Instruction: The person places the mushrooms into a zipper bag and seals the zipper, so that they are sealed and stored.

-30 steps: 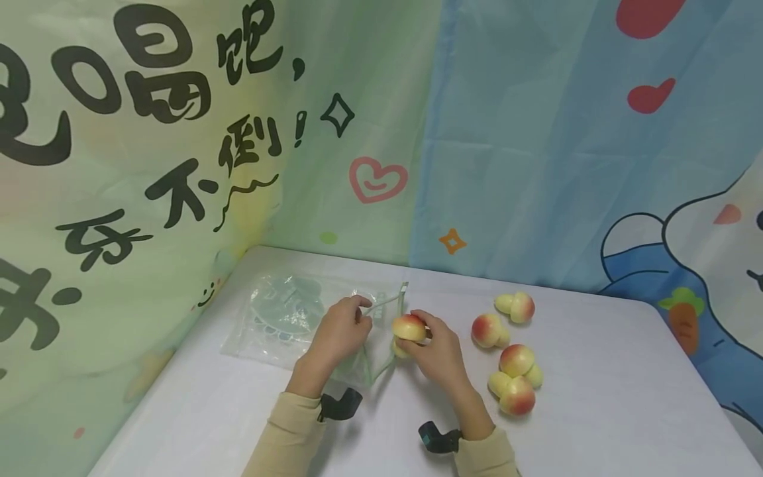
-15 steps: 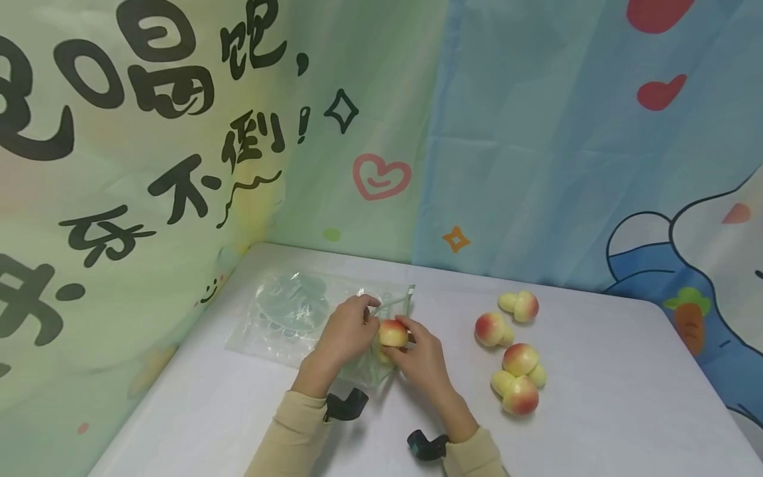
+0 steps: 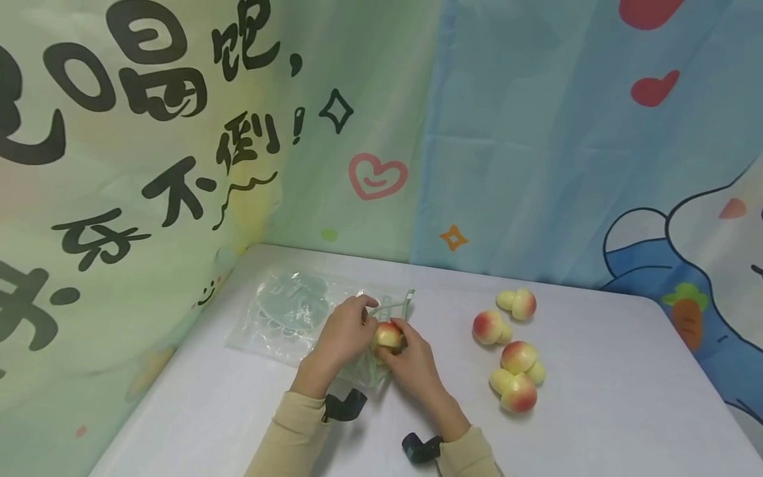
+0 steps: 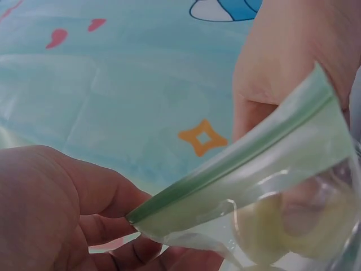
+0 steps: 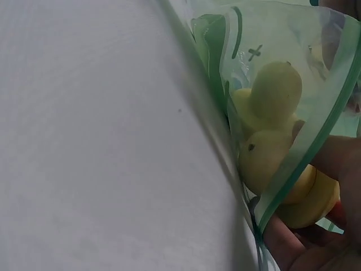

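Note:
A clear zip bag [image 3: 293, 306] with a green rim lies flat, its mouth raised on the right. My left hand [image 3: 346, 329] pinches the bag's rim; in the left wrist view, thumb and fingers meet at the zip strip [image 4: 225, 161]. Between the curled fingers of my right hand [image 3: 415, 363] is a red-and-yellow toy mushroom [image 3: 389, 334], at the bag's mouth. Its pale stem [image 5: 268, 161] shows through the plastic in the right wrist view, inside the opening. Behind that stem, another pale yellow piece [image 5: 277, 90] is visible in the bag.
Several more toy mushrooms lie to the right on the white table [image 3: 596, 384]: one at the back [image 3: 523, 303], one nearer [image 3: 489, 327], and a touching pair [image 3: 518, 397]. A printed cloth [image 3: 524, 165] hangs behind the table.
My right hand has moved left with the toy mushroom, from right of the bag into its mouth. The left hand keeps its pinch on the rim.

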A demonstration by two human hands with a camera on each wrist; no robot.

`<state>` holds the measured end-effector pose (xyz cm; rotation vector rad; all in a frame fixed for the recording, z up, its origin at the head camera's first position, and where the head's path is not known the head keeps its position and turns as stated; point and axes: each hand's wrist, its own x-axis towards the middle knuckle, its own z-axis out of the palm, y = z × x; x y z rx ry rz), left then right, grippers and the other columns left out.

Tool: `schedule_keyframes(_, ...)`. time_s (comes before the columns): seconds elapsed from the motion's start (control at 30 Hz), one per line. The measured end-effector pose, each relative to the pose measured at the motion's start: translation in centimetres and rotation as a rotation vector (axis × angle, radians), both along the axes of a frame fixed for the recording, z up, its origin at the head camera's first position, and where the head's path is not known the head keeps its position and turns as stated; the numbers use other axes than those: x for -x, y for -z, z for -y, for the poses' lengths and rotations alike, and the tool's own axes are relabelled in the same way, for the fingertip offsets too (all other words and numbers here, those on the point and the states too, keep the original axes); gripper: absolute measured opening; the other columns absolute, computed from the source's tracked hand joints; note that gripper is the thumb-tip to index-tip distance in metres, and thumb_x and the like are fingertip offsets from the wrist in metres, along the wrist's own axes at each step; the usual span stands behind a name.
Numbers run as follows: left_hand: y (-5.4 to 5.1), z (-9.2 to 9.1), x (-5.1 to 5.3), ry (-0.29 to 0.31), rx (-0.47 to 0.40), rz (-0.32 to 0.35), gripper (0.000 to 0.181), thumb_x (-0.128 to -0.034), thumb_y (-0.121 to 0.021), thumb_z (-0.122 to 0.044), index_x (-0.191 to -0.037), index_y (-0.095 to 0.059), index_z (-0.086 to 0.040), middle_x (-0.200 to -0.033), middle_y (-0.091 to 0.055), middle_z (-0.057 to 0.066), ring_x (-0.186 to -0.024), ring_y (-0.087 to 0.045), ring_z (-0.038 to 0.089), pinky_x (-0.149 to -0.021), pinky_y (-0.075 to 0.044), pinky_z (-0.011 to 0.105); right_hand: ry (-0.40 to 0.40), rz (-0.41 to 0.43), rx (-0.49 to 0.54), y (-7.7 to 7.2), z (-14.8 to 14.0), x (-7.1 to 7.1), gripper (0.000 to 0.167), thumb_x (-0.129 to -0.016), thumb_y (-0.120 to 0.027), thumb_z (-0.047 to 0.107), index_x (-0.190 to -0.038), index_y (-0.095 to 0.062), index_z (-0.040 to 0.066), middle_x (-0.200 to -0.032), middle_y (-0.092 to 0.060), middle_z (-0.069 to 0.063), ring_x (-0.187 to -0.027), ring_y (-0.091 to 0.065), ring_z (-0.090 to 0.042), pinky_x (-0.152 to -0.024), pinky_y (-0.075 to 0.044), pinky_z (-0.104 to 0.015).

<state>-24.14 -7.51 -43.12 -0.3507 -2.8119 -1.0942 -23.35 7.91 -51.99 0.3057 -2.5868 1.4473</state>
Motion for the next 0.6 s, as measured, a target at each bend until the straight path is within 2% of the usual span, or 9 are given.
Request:
schedule_keyframes(0.13,0.0,0.1,0.1,-0.004,-0.013,-0.007,0.028,-0.0873,-0.059,-0.008,-0.114,-0.066,-0.002,-0.08,-0.054,0.004,-0.069,-0.05,0.017,-0.06,-0.043,0.03,-0.038,0.039,0.017,-0.2,-0.1,0.0,0.068,-0.077,-0.08,0.016,-0.137,-0.051,0.001,-0.125,-0.062,-0.017,-0.109,-0.06,-0.029,-0.086,-0.05,-0.044)
schedule_keyframes(0.3,-0.1,0.2,0.1,-0.018,-0.03,-0.005,0.029,-0.0878,-0.058,-0.007,-0.115,-0.066,-0.002,-0.08,-0.054,0.004,-0.069,-0.05,0.016,-0.06,-0.043,0.031,-0.053,0.063,0.029,-0.6,-0.3,-0.1,0.071,-0.077,-0.08,0.013,-0.139,-0.048,0.001,-0.132,-0.057,-0.018,-0.116,-0.058,-0.032,-0.092,-0.05,-0.046)
schedule_keyframes(0.4,-0.1,0.3,0.1,-0.027,-0.032,0.005,0.03,-0.0885,-0.058,-0.008,-0.117,-0.065,-0.003,-0.081,-0.054,0.003,-0.069,-0.049,0.016,-0.06,-0.043,0.03,-0.045,0.059,0.035,-0.7,-0.6,0.0,0.07,-0.077,-0.081,0.012,-0.138,-0.049,0.002,-0.135,-0.056,-0.017,-0.118,-0.058,-0.033,-0.094,-0.049,-0.046)
schedule_keyframes(0.6,0.0,0.3,0.2,-0.041,-0.063,0.02,0.032,-0.089,-0.057,-0.007,-0.119,-0.063,-0.001,-0.083,-0.053,0.004,-0.068,-0.049,0.015,-0.057,-0.042,0.028,-0.01,0.077,0.07,-1.7,-1.7,0.1,0.064,-0.079,-0.079,0.01,-0.137,-0.052,0.004,-0.136,-0.056,-0.013,-0.113,-0.062,-0.034,-0.086,-0.054,-0.045)
